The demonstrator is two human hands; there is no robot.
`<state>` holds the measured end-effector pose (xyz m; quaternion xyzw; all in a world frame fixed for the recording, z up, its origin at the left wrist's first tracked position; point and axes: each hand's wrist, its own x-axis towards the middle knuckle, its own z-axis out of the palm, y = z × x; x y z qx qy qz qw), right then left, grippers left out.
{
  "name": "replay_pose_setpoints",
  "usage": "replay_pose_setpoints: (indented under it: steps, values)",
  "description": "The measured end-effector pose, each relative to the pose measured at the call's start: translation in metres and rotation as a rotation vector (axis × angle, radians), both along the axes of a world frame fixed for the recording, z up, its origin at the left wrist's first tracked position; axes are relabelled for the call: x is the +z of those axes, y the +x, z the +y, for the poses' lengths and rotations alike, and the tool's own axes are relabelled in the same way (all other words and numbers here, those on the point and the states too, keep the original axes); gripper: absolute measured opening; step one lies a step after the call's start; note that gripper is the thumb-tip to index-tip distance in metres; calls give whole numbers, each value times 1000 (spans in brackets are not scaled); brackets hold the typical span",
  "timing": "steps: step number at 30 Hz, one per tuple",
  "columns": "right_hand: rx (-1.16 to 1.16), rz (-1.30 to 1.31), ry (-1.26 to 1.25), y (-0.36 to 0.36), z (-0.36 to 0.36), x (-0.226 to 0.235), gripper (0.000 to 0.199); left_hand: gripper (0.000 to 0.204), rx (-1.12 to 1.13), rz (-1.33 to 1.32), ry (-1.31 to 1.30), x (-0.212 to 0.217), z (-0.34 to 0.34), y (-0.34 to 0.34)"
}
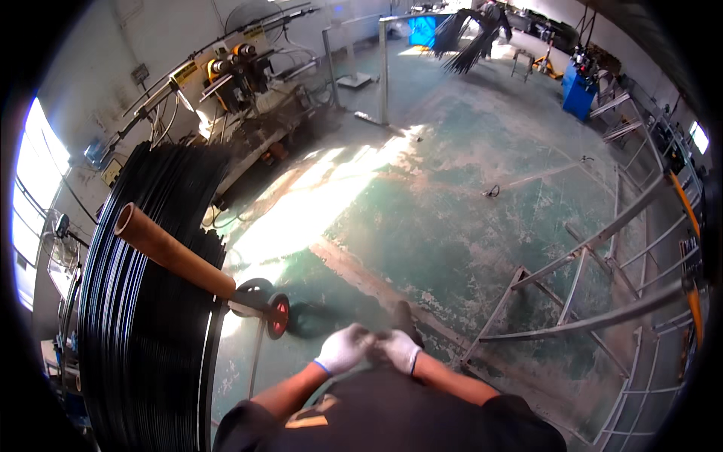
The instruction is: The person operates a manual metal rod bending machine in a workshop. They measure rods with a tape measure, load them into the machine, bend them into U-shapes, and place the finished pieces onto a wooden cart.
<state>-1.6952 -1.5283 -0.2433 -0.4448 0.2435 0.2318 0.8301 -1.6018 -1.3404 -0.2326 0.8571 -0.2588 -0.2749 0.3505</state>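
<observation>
Both of my hands wear white gloves and meet in front of my body, low in the head view. My left hand [343,349] and my right hand [400,349] press together at the fingertips, fingers curled. I cannot tell whether anything small lies between them. A tall stack of long black metal rods [143,301] lies to my left on a cart. A brown cardboard tube [173,255] sticks out over the rods. Its lower end reaches a red cart wheel [278,315] just left of my left hand.
A grey metal frame rack [595,316] stands to my right. A bending machine [233,75] with cables sits at the back left. A blue cabinet [578,90] and a bundle of black rods [471,41] are far back. Worn green floor [422,196] lies ahead.
</observation>
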Motion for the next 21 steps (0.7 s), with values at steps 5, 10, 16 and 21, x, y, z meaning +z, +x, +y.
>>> replay_pose_setpoints:
  steps: [5,10,16,21]
  values:
    - [80,-74,-245,156,-83,-4,30,48,264,208,-47,22,-87,122]
    - [83,-122,-471,295,-167,70,30,50,208,109,18,36,-142,261]
    - [-441,-281,-395,492,-324,63,20,49,280,167,163,9,-160,426]
    - [-933,-284,-541,629,-538,89,19,51,371,70,140,-30,-163,588]
